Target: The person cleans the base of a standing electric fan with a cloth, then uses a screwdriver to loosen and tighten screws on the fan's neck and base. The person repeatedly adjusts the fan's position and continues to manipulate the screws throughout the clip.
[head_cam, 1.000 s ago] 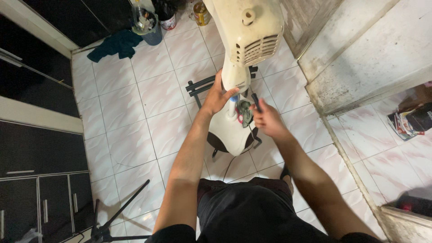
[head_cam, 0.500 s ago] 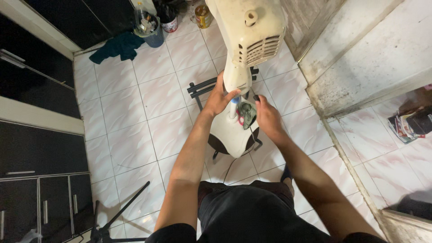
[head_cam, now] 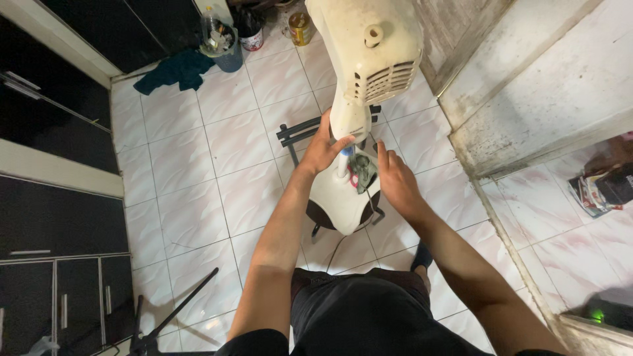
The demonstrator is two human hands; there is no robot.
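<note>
Inspector A: Standing at frame centre, the cream pedestal fan (head_cam: 356, 99) runs its long axis from the motor housing at top centre down to the round base (head_cam: 339, 204) below.

Inspector B: Hands?

Inspector A: The left hand (head_cam: 323, 148) is curled round the fan's neck, fingers closed on it. The right hand (head_cam: 394, 181) sits lower right of the neck, fingers loosely bent at a small dark green part (head_cam: 362, 173) on the base; a firm grip cannot be confirmed.

Inspector B: Nearer hand?

Inspector A: Right. The part lies just left of its fingertips.
</note>
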